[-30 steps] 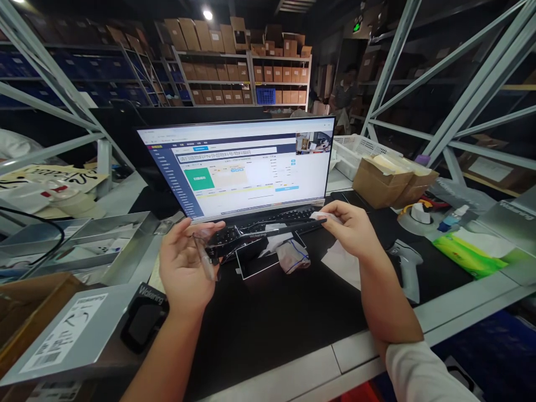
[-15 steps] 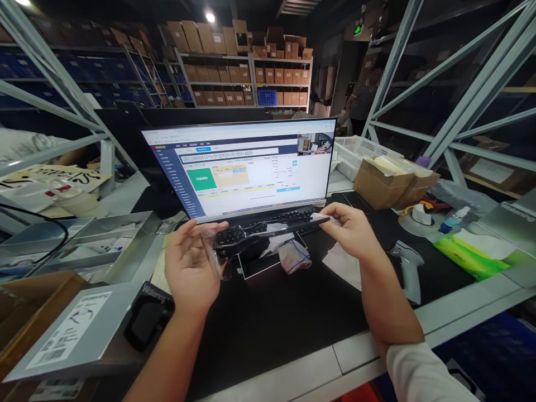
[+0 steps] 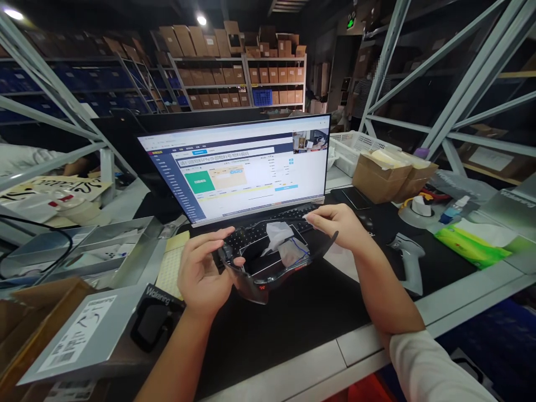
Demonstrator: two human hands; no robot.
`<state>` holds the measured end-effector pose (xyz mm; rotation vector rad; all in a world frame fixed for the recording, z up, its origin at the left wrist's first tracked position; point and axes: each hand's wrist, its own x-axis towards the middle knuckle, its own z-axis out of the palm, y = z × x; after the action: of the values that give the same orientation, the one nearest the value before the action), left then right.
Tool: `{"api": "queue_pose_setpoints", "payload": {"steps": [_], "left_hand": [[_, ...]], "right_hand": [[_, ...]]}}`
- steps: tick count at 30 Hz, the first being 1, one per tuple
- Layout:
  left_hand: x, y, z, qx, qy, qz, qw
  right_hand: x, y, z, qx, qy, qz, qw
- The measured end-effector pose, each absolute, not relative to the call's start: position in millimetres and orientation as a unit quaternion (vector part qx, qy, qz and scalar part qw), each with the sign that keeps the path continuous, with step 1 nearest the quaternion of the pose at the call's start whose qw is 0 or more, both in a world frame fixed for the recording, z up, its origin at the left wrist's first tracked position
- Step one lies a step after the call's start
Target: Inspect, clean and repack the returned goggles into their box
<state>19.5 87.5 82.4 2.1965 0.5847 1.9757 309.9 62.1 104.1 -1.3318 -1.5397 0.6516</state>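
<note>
My left hand (image 3: 205, 268) and my right hand (image 3: 335, 223) together hold a pair of dark glasses (image 3: 268, 273) above the black desk mat (image 3: 285, 318). The left fingers pinch one temple end, the right fingers pinch the other. The frame hangs between them with its lenses toward me. Beneath the glasses lie a crumpled white cloth (image 3: 276, 231) and a small clear bag with a blue line (image 3: 295, 254). Just behind stand the keyboard (image 3: 272, 220) and a monitor (image 3: 240, 164) showing a web form.
A barcode scanner (image 3: 408, 257) lies right of my right arm. Cardboard boxes (image 3: 389, 176), a white basket (image 3: 355, 148), a green packet (image 3: 471, 245) and a small bottle (image 3: 454, 209) sit at right. Silver bags (image 3: 104, 251) and a labelled box (image 3: 71, 335) lie left. A person stands by the back shelving (image 3: 368, 95).
The glasses have swung from stretched out flat at keyboard height to lower and nearer me, lenses now facing me. Both hands came closer together and my left hand closed on the temple.
</note>
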Motion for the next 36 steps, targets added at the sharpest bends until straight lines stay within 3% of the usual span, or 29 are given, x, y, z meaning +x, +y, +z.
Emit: {"api": "queue_pose_setpoints", "payload": {"steps": [7, 12, 15, 20, 24, 31, 33, 36], "left_hand": [[15.7, 89.3, 81.6, 0.747, 0.195, 0.635, -0.016], [19.4, 86.0, 79.6, 0.79, 0.136, 0.598, -0.021], [23.3, 85.3, 77.9, 0.793, 0.115, 0.595, 0.064], [30.9, 87.7, 72.4, 0.731, 0.129, 0.592, 0.314], [45.8, 85.4, 61.1, 0.586, 0.188, 0.632, 0.47], [53.3, 92.0, 56.4, 0.413, 0.231, 0.67, 0.572], [51.7, 97.1, 56.4, 0.389, 0.245, 0.68, 0.571], [53.6, 101.1, 53.6, 0.379, 0.263, 0.678, 0.573]], "right_hand": [[309.8, 65.8, 100.9, -0.556, -0.596, 0.298, 0.497], [306.2, 63.2, 105.0, -0.569, -0.614, 0.326, 0.44], [312.2, 63.6, 108.4, -0.534, -0.644, 0.401, 0.372], [319.9, 75.8, 98.8, -0.403, -0.68, 0.555, 0.258], [286.8, 86.6, 77.5, -0.353, -0.582, 0.617, 0.394], [269.8, 99.4, 62.7, -0.355, -0.536, 0.484, 0.594], [282.3, 96.4, 67.4, -0.352, -0.57, 0.444, 0.595], [289.9, 88.1, 73.9, -0.399, -0.659, 0.353, 0.531]]}}
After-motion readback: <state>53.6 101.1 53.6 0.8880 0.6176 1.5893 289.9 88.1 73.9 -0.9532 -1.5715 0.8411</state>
